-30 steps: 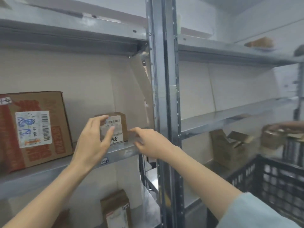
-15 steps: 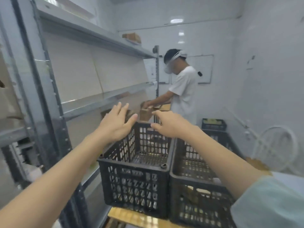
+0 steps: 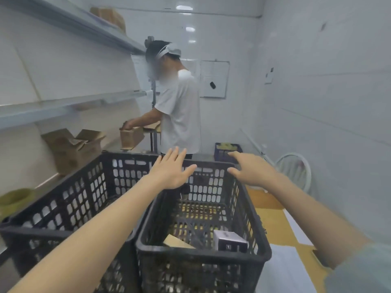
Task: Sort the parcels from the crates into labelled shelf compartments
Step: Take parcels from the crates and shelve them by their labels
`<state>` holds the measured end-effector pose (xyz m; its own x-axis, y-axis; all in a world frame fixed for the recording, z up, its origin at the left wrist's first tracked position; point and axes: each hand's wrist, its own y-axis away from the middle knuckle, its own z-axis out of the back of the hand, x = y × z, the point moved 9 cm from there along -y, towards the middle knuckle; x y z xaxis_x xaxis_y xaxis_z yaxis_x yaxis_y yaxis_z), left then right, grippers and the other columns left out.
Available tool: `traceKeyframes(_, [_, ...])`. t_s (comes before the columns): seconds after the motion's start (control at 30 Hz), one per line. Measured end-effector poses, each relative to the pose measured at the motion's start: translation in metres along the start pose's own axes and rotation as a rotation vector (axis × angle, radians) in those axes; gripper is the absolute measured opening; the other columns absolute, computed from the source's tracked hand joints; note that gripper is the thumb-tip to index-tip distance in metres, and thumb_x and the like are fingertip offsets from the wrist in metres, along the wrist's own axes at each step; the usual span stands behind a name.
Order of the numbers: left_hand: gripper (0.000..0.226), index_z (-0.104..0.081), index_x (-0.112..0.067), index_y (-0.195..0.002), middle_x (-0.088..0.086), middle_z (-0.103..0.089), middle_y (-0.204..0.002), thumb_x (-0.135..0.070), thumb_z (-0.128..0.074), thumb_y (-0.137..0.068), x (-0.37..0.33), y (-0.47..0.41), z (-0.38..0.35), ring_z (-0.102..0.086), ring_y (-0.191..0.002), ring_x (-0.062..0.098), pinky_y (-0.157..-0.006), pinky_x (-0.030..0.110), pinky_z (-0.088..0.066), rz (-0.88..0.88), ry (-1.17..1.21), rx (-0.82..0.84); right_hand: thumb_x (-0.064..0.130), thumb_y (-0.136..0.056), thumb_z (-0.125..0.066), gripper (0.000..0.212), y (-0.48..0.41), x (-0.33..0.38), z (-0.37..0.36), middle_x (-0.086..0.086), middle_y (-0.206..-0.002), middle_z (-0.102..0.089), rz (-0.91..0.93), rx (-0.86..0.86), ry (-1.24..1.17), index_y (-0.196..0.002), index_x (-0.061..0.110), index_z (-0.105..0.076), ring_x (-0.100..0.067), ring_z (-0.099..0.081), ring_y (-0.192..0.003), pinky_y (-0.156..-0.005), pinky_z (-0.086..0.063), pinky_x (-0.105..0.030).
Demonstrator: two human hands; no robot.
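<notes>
Two black slotted crates stand side by side below me. The right crate (image 3: 251, 210) holds a small dark box with a pale top (image 3: 229, 241) and a flat brown parcel (image 3: 178, 243) near its front wall. The inside of the left crate (image 3: 63, 199) is mostly hidden by my forearm. My left hand (image 3: 172, 170) hovers over the crates' far rims, fingers straight and spread, holding nothing. My right hand (image 3: 251, 170) hangs over the right crate's far right corner, fingers relaxed, empty.
A grey metal shelf unit (image 3: 63, 104) runs along the left, with an opened cardboard box (image 3: 74, 148) on a lower level. Another person (image 3: 179, 111) in a white shirt handles a brown box (image 3: 130, 137) ahead. A blue crate (image 3: 227, 152) and a white fan (image 3: 296, 170) sit by the right wall.
I let go of the small labelled box on the shelf and turned right to the crates. Both empty hands now reach out over them, and the crates' contents have come into view.
</notes>
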<state>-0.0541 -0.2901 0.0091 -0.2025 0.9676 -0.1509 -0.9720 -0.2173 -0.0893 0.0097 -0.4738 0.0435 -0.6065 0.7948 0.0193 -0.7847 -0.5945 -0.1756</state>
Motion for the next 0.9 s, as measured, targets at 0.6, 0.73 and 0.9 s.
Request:
traceKeyframes(0.6, [0.074, 0.0, -0.017, -0.157, 0.005, 0.005, -0.164, -0.059, -0.023, -0.1, 0.04, -0.08, -0.209, 0.006, -0.151, 0.021, -0.121, 0.044, -0.004, 0.134, 0.069, 0.306, 0.035, -0.098, -0.046, 0.051, -0.084, 0.031, -0.194, -0.009, -0.134, -0.054, 0.161, 0.176, -0.151, -0.144, 0.014, -0.035, -0.029, -0.052, -0.119, -0.095, -0.042, -0.041])
traceKeyframes(0.73, [0.07, -0.001, -0.018, -0.157, 0.008, 0.004, -0.164, -0.056, -0.023, -0.101, 0.06, -0.074, -0.254, 0.002, -0.151, 0.025, -0.122, 0.045, -0.007, 0.178, 0.045, 0.421, 0.034, -0.098, -0.045, 0.048, -0.075, 0.056, -0.249, -0.01, -0.131, -0.055, 0.224, 0.279, -0.144, -0.141, 0.012, -0.038, -0.029, -0.053, -0.117, -0.096, -0.041, -0.042])
traceKeyframes(0.9, [0.067, -0.027, -0.014, -0.151, 0.013, -0.028, -0.155, -0.057, -0.027, -0.101, 0.067, -0.065, -0.279, -0.026, -0.142, 0.032, -0.114, 0.045, -0.025, 0.158, -0.149, 0.554, 0.035, -0.098, -0.045, 0.049, -0.047, 0.077, -0.313, -0.012, -0.128, -0.057, 0.301, 0.581, -0.098, -0.143, 0.016, -0.037, -0.031, -0.055, -0.115, -0.091, -0.044, -0.04])
